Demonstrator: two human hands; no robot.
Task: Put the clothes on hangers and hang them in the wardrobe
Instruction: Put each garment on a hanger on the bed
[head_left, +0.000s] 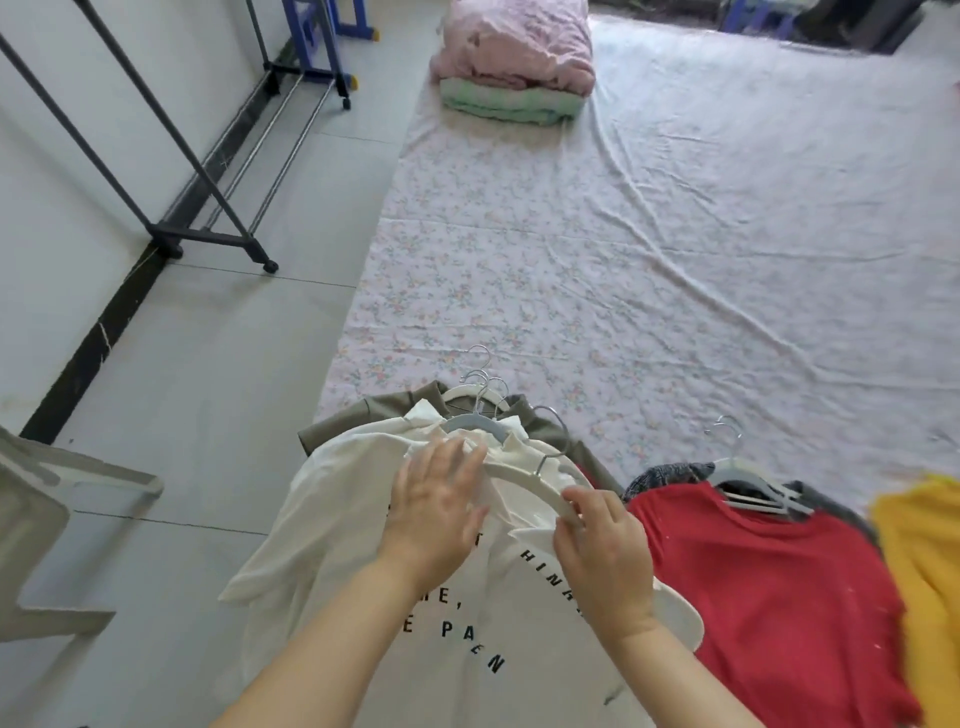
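Two hands work at the near edge of a bed (623, 249) covered with a floral sheet. The left hand (436, 499) lies flat on the collar of one white T-shirt (363, 519), its fingers (457, 460) straight and slightly spread. The right hand (602, 551) grips one arm of a white hanger (527, 479), its fingers (574, 501) curled round it.

The T-shirt lies directly beneath both hands, front up, with black curved lettering on its chest; its left sleeve reaches past the bed's edge over the floor (208, 389). Just beyond the fingers lie one grey hanger (470, 423) and at least one more pale hanger, all on an olive garment (332, 423). Right of the fingers lie one red T-shirt (769, 587), carrying a small stack of hangers (753, 486), and one yellow garment (924, 545).

Far beyond the fingers, across a broad stretch of sheet, two folded quilts are stacked, pink (514, 52) on green (509, 101). Left of the fingers, a band of grey floor tiles separates the bed's edge from one black wheeled clothes rack (208, 239) along the wall.
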